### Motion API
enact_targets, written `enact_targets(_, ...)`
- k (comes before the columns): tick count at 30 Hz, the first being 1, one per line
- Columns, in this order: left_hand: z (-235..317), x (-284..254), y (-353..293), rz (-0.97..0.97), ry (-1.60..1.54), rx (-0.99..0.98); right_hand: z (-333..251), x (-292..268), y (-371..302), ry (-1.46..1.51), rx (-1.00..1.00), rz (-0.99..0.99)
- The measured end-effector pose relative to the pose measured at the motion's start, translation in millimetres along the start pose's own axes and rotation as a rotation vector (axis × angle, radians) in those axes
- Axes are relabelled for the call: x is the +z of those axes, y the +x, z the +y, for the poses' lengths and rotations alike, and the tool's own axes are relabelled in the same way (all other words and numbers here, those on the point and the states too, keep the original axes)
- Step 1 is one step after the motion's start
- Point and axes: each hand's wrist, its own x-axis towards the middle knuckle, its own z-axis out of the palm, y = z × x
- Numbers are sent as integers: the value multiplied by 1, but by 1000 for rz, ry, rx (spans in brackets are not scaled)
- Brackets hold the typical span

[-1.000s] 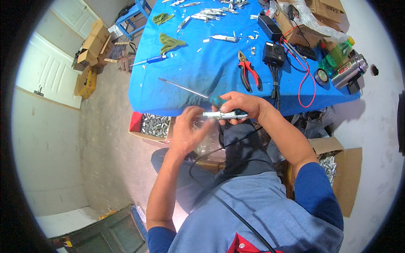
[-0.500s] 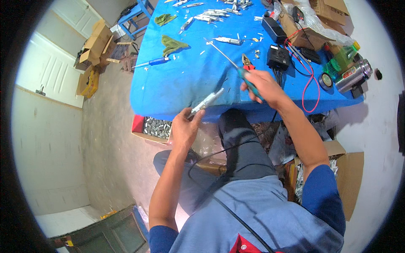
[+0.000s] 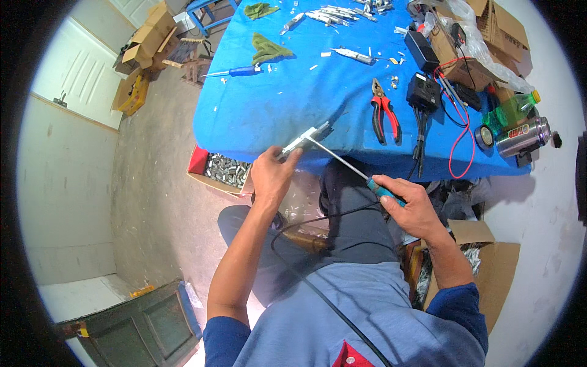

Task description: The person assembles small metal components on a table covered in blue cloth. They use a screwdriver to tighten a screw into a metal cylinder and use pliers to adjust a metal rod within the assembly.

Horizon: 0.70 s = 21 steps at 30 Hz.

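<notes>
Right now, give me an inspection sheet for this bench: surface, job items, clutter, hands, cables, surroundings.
Surface: blue-covered table, littered with small white scraps.
Job's things: small metal part at the table's front edge; long-shaft screwdriver with its tip at the part.
Clutter: red-handled pliers, blue-handled screwdriver, green rag, steel flask, green bottle.
Hands: left hand holds the metal part; right hand grips the screwdriver's handle.
Cables: red wire looping off the table; black cable across the lap.
Surroundings: box of metal pieces on the floor, cardboard boxes beyond.
</notes>
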Motion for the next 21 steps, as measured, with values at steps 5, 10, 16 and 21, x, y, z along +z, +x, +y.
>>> enact_targets(5,-3,2,0,-2,22,2,-11,1,-1,-73,32,-12)
enact_targets(10,-4,3,0,-2,16,-1,-8,5,-5,-41,19,6)
enact_targets(16,3,1,-4,12,98,34,4,12,-2,180,154,-19)
enact_targets(21,2,4,-8,42,111,89,-9,-4,-2,501,451,-209)
